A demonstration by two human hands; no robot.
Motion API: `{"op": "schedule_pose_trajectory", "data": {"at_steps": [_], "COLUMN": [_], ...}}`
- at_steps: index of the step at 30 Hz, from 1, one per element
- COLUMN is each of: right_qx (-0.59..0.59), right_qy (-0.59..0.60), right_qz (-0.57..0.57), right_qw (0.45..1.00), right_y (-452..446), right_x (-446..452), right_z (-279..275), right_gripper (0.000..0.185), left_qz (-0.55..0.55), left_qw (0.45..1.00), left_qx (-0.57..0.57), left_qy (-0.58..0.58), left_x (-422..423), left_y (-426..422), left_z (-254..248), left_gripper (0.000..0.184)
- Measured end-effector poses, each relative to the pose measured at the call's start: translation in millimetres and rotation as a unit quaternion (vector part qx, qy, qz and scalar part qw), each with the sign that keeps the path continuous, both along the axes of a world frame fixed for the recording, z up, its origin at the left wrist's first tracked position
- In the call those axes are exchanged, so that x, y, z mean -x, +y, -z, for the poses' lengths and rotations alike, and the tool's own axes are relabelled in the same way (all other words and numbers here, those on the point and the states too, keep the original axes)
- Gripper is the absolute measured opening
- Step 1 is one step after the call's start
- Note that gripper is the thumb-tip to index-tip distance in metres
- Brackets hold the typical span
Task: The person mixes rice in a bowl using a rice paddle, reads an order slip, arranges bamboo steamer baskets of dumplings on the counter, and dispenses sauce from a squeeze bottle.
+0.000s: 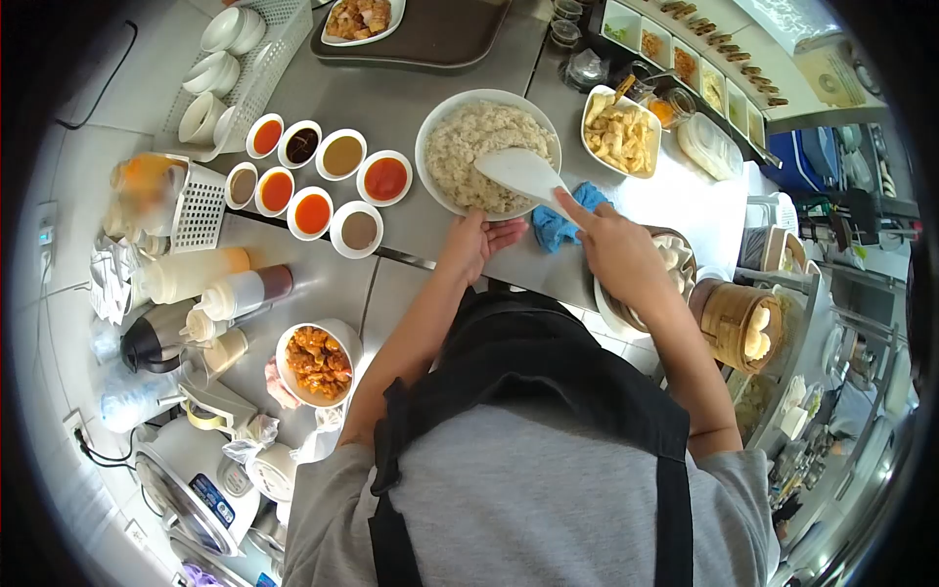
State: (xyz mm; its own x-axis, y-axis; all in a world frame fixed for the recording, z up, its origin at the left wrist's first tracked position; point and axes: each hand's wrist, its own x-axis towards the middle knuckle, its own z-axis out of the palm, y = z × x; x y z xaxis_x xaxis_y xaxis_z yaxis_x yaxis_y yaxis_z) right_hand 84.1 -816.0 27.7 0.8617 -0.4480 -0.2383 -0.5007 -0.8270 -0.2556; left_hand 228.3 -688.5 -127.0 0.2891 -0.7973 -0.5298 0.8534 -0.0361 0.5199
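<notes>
A large white bowl (423,161) full of cooked rice (460,147) stands on the steel counter in front of me. My left hand (476,245) grips its near side, thumb up at the rim and fingers underneath or alongside. In my right hand (618,252) is the handle of a white rice paddle (523,174), forefinger stretched along it. The paddle's broad blade lies flat against the rice. Beneath the handle, beside the bowl, is a crumpled blue cloth (562,223). A square white dish of fries (618,139) sits right of the bowl.
Several small sauce cups (342,155) cluster left of the rice bowl. A brown tray (440,44) is behind it. Lower left are a tub of saucy orange-red pieces (316,364) and squeeze bottles (230,293). Bamboo steamers (736,323) stand by my right arm; topping containers (685,64) line the back right.
</notes>
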Motion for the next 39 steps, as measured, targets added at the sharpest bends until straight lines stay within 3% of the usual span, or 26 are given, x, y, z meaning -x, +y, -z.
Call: {"op": "schedule_pose_trajectory", "data": {"at_steps": [4,7,10,13,16,17,20,23,27,31,34,37,39], "right_qx": [-0.076,-0.01,-0.057,-0.184,-0.133,-0.138,-0.13,-0.094,-0.103,-0.147,-0.144,-0.139,-0.139], "right_qy": [-0.006,-0.021,-0.039,-0.012,-0.183,-0.182,-0.154,-0.079,-0.093,-0.056,-0.068,-0.026,-0.023], "right_qz": [0.021,-0.004,-0.004,0.156,0.151,0.156,0.159,0.112,0.073,0.069,0.029,0.04,0.029], "right_qw": [0.997,1.0,0.998,0.97,0.962,0.961,0.967,0.986,0.988,0.985,0.987,0.989,0.99], "right_y": [-30.4,-51.6,-73.7,-43.5,9.6,13.6,18.9,27.0,9.0,2.9,11.1,16.4,29.5], "right_x": [-9.6,-37.5,-42.3,-18.6,4.7,7.9,10.3,5.4,-9.8,4.8,2.8,-5.8,2.8], "right_z": [-29.7,-12.1,20.4,26.6,77.2,71.8,29.7,32.3,40.7,-11.9,12.7,-0.9,-18.4], "right_gripper": [0.055,0.053,0.053,0.054,0.054,0.054,0.053,0.052,0.052,0.053,0.053,0.054,0.053], "left_qz": [0.014,0.017,0.01,-0.016,-0.059,-0.075,-0.041,-0.04,0.004,0.073,0.023,-0.18,-0.252], "left_qw": [0.996,0.99,0.983,0.978,0.97,0.967,0.978,0.976,0.978,0.993,0.999,0.982,0.965], "left_qx": [0.043,0.063,0.094,0.113,0.107,0.103,0.122,0.151,0.168,0.045,0.01,-0.03,-0.006], "left_qy": [0.082,0.129,0.158,0.176,0.209,0.221,0.166,0.15,0.127,0.081,0.022,-0.041,-0.066], "left_x": [6.0,13.2,16.5,22.5,42.4,45.9,46.0,46.6,47.5,43.5,45.4,43.4,30.1], "left_y": [-2.7,-10.7,-18.0,-28.2,-45.6,-49.2,-44.3,-41.5,-39.7,-6.6,40.0,50.0,46.4], "left_z": [-3.0,-4.1,5.3,13.5,17.1,17.3,7.7,9.0,33.4,-0.2,-0.2,0.5,-1.9], "left_gripper": [0.042,0.043,0.045,0.047,0.047,0.046,0.049,0.052,0.055,0.055,0.06,0.061,0.06]}}
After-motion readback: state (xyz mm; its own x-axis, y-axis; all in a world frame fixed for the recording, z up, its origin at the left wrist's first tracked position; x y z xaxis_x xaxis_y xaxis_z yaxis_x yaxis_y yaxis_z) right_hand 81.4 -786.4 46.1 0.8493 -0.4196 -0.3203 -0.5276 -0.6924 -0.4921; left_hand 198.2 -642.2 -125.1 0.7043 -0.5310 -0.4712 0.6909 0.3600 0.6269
